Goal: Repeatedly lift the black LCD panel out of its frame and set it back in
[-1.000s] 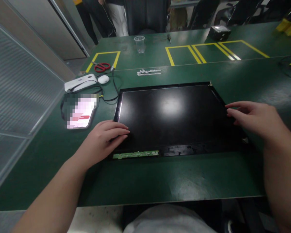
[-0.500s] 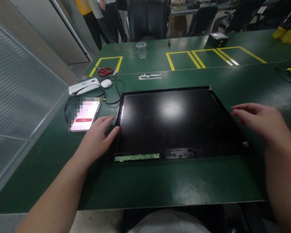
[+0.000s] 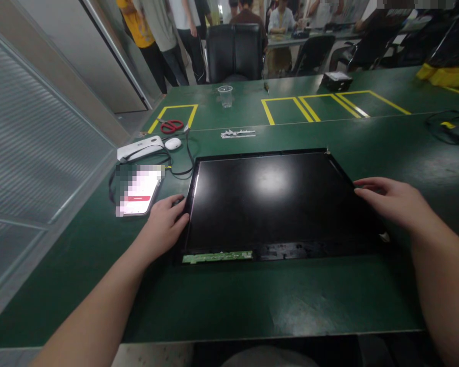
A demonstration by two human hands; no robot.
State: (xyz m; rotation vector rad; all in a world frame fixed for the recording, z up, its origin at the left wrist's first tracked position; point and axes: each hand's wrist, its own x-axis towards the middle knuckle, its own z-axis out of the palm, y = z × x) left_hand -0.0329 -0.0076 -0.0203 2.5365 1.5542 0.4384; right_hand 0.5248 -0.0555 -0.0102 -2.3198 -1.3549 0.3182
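Note:
A black LCD panel [image 3: 275, 204] lies flat on the green table, with a narrow green circuit board [image 3: 218, 256] along its near left edge. My left hand [image 3: 167, 220] grips the panel's left side, its thumb on the frame and its fingertips partly hidden at the edge. On the opposite side, my right hand [image 3: 390, 199] pinches the right edge between thumb and fingers. A small pale tab [image 3: 384, 237] shows at the near right corner. The lit phone [image 3: 139, 193] lies just beyond my left hand.
Red scissors [image 3: 172, 127], a white device [image 3: 141, 148] with a black cord and a white mouse-shaped piece [image 3: 173, 143] lie at left. Farther back are a clear plastic cup [image 3: 225, 96], white scraps [image 3: 237, 133] and a black box [image 3: 336, 80]. Several people stand or sit beyond the table.
My right hand has moved left and come onto the panel's right edge. My left hand has closed on the left edge. The camera has tilted up slightly.

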